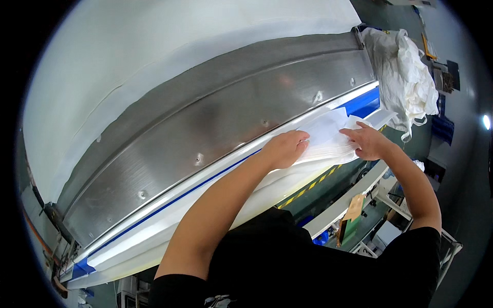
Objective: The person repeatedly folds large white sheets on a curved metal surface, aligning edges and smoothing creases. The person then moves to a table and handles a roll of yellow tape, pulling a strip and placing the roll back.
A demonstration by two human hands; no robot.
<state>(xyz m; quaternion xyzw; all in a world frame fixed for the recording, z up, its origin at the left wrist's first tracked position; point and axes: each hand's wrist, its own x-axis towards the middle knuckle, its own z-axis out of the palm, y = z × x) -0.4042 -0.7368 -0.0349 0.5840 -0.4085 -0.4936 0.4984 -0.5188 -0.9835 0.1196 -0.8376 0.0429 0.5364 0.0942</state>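
Right of centre, left hand [285,149] and right hand [367,142] press flat, fingers spread, smoothing white cloth [328,136]; next needs even feeding under the steel plate [215,128].

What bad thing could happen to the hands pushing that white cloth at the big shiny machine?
The left hand and right hand press the white cloth flat right at the edge of the metal plate, so fingers might get nipped there. The cloth is bunched between the hands and could go in creased.
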